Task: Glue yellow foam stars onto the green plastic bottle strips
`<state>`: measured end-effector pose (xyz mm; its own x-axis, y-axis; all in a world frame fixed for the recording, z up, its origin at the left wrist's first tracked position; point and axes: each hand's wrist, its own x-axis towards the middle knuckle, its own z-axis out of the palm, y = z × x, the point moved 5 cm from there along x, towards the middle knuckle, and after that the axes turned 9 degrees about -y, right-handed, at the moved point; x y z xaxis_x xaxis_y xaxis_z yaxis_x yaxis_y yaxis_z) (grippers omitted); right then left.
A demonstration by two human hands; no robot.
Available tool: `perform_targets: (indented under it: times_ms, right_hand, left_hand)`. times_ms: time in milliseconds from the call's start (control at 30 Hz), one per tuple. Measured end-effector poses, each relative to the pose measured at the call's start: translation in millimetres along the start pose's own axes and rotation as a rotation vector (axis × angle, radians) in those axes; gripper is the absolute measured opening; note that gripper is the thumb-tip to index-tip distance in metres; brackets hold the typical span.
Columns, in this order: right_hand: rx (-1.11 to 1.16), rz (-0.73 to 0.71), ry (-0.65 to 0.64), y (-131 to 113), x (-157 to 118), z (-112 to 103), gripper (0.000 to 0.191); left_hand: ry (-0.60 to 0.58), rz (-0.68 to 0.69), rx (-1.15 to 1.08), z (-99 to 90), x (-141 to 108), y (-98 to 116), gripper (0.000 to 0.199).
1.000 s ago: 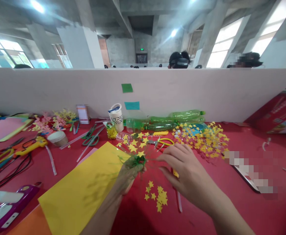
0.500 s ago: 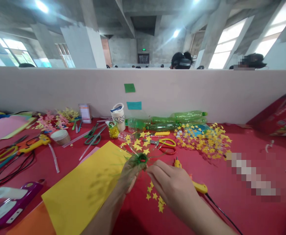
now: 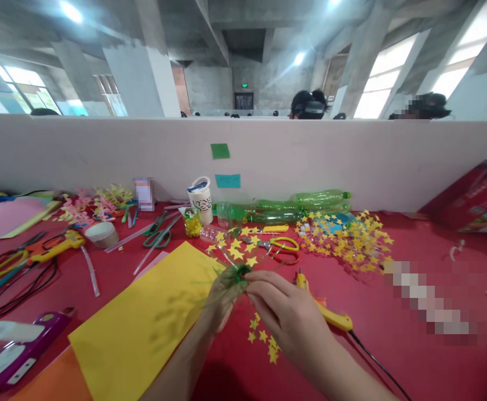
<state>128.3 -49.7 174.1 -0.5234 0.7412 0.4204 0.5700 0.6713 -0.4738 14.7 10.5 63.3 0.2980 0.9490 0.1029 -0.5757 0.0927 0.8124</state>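
Note:
My left hand (image 3: 219, 295) is closed around a green plastic bottle piece (image 3: 242, 272), cut into thin clear strips that fan upward. Yellow paper stars (image 3: 235, 252) sit on the strips. With its fingers pinched together, my right hand (image 3: 289, 309) touches the piece at its round opening; whatever lies between those fingertips is hidden. Below the hands, several more yellow stars (image 3: 263, 336) lie on the red table. A yellow glue gun (image 3: 335, 319) rests just right of my right hand, and a yellow sheet (image 3: 147, 323) lies beside my left forearm.
Green bottles (image 3: 322, 199), a white cup (image 3: 201, 200) and red-and-yellow-handled scissors (image 3: 285, 245) stand or lie beyond the hands. A star cluster (image 3: 360, 239) is at right. Green-handled scissors (image 3: 157, 238), a tub (image 3: 102, 235) and a purple tool (image 3: 28, 345) are at left.
My right hand has moved slightly up and left, bringing its fingertips onto the opening of the green piece. My left hand keeps its hold; the star strips have shifted a little.

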Motion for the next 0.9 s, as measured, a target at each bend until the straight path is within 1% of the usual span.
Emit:
perform_targets:
  times_ms: [67,133,233,300,367,467,600,767,900]
  right_hand:
    - [0.104,0.025,0.032,3.3,0.1,1.9,0.017]
    - [0.177,0.076,0.058,8.3,-0.6,4.8,0.019]
    - [0.198,0.112,0.088,12.5,-2.6,7.7,0.019]
    - [0.15,0.094,0.099,11.7,-3.7,7.6,0.015]
    - [0.109,0.067,0.127,10.0,-4.6,5.7,0.016]
    - [0.107,0.057,0.148,8.6,-4.7,2.9,0.016]
    - [0.133,0.048,0.117,6.5,-3.0,0.9,0.013]
    - [0.183,0.003,0.12,5.5,-2.7,-0.3,0.013]
    - [0.172,0.003,0.11,5.8,-3.2,1.1,0.013]
  left_hand:
    - [-0.002,0.026,-0.018,-3.7,-0.6,-2.3,0.017]
    - [0.007,0.032,-0.016,-6.3,-1.5,-3.6,0.02]
    - [0.008,0.021,-0.025,-5.5,-2.7,-2.7,0.025]
    - [0.008,0.018,-0.039,-3.5,-3.3,-0.8,0.027]
    - [0.017,0.025,-0.039,-2.2,-4.0,1.3,0.029]
    - [0.01,0.03,-0.025,-1.0,-4.3,2.9,0.03]
    - [-0.025,0.025,-0.028,-0.3,-2.8,1.7,0.03]
    - [0.014,0.037,-0.033,-1.0,-1.8,2.3,0.034]
    - [0.016,0.042,-0.019,1.2,-2.4,5.3,0.029]
